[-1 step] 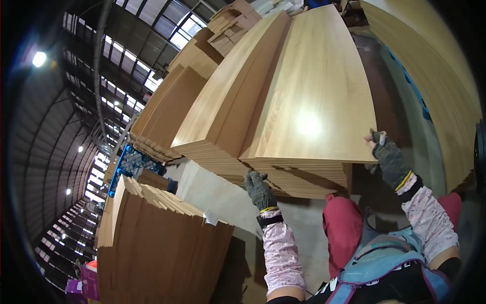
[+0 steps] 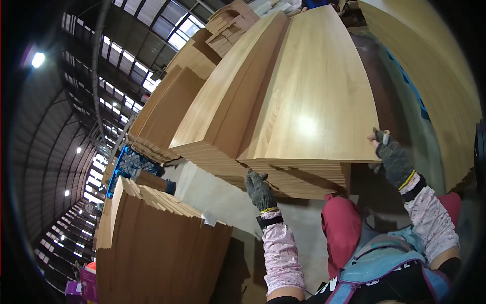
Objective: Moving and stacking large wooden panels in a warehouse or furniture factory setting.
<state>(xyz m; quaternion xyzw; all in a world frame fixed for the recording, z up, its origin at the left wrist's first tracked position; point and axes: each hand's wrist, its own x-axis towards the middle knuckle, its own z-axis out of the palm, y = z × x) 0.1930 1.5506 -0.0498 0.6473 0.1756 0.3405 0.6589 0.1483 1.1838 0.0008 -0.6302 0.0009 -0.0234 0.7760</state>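
Observation:
A long light wood-grain board (image 2: 324,91) lies on top of a stack of boards (image 2: 309,180). Its near right corner juts past the stack's right side. My right hand (image 2: 392,154), in a grey fingerless glove, grips that corner with fingertips at the board's edge. At the near end of the stack, my left hand (image 2: 260,190), gloved the same way, has bent fingers by the left corner, thumb apart. Whether it touches the board edges is hard to tell. Close on the left stands a second stack of wood-grain boards (image 2: 223,96).
Brown boards stand at the lower left (image 2: 162,253), beside a blue pallet (image 2: 134,162). Further stacks rise at the far left (image 2: 172,101). A tall stack of panels (image 2: 430,76) bounds the right side. Purple boxes (image 2: 90,283) sit at the lower left edge.
The top board has slid slightly to the right, reaching further past the stack below. My right hand has moved right with its corner. My left hand stays in nearly the same place.

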